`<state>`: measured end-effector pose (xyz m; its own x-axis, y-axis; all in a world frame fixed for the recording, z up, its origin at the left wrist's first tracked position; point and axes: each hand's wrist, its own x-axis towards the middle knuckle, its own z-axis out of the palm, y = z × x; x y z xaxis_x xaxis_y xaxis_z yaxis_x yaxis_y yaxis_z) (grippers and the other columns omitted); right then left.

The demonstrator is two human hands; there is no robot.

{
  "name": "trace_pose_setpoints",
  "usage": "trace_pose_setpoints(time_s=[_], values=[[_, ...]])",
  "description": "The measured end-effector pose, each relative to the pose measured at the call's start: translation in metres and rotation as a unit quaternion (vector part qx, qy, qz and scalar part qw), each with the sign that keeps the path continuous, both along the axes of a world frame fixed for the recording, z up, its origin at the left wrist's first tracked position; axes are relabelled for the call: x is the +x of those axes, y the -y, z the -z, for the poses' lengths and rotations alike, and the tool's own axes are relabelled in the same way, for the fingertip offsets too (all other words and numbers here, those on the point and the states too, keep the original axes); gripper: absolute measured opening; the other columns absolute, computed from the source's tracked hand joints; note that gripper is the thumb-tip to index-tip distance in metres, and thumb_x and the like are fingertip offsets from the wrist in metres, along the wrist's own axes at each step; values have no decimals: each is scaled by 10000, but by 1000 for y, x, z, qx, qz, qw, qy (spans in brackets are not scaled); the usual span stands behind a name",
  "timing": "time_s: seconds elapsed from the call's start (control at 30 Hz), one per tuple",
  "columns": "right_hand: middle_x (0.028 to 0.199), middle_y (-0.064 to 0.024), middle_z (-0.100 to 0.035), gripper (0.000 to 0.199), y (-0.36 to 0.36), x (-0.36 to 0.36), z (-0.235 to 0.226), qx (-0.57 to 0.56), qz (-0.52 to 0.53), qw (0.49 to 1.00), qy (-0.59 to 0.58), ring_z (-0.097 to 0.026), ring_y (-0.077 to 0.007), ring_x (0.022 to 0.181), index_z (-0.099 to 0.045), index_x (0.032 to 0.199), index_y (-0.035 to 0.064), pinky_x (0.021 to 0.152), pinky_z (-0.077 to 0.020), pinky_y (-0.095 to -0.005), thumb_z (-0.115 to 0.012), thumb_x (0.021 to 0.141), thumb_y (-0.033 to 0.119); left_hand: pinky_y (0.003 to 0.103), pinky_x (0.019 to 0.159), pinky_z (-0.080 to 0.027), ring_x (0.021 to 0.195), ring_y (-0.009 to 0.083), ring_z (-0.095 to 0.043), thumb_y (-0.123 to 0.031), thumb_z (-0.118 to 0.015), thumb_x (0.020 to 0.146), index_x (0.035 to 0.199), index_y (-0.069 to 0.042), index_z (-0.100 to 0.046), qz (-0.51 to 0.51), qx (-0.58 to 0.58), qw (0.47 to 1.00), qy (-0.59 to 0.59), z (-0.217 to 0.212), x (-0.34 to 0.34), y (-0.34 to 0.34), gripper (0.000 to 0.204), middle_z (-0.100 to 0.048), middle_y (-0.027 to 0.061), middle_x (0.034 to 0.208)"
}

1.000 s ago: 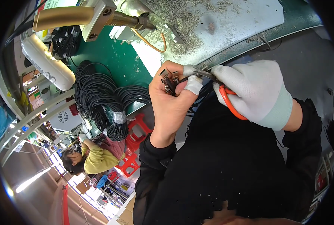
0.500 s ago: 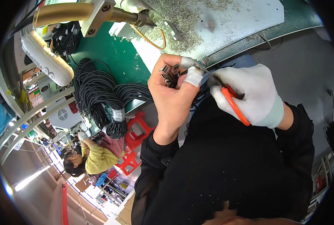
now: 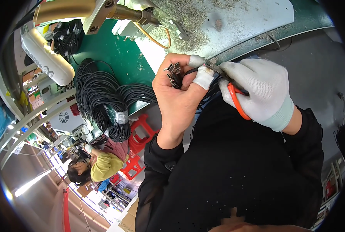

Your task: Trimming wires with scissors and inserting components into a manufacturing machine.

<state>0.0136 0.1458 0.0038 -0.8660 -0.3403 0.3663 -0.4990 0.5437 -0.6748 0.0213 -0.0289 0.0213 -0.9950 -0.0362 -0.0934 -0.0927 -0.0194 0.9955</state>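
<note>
Orange-handled metal cutters point(image 3: 234, 99) gripped by the white-gloved right hand point(image 3: 261, 89) have risen, bringing their blades to the work: the end of a thin black cable point(image 3: 191, 71) pinched in the finger-wrapped left hand point(image 3: 176, 98), which also clasps silver-tipped black connectors point(image 3: 171, 68).

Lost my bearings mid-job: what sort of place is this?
Likely a cable-assembly workshop: coiled black cables at a green bench, small scraps scattered on a pale sheet, and metal connectors in the left hand.
</note>
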Motion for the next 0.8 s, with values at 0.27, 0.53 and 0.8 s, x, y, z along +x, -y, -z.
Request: trace_pose_setpoints(time_s=[0.27, 0.53, 0.8], values=[[639, -95, -581, 224, -1, 3, 5, -110, -56, 992, 29, -547, -255, 510, -631, 899, 5, 472, -420, -314, -703, 689, 34, 147, 534, -331, 613, -14, -414, 53, -658, 785, 880, -14, -523, -39, -36, 998, 16, -3, -2, -9, 178, -526, -39, 729], [638, -100, -581, 241, 3, 1, 5, -111, -7, 991, 76, -562, -239, 507, -634, 926, -2, 478, -432, -307, -700, 698, 38, 151, 516, -271, 579, -19, -320, 47, -658, 767, 835, -37, -507, -44, -90, 995, 14, 1, -1, -10, 186, -426, -89, 646], [627, -92, -575, 216, 5, 4, 12, -83, -5, 996, 42, -562, -212, 499, -639, 927, 9, 474, -429, -293, -697, 723, 51, 144, 516, -276, 590, -20, -329, 66, -657, 753, 851, -33, -514, -41, -84, 996, 10, 0, -4, -14, 200, -431, -86, 647]])
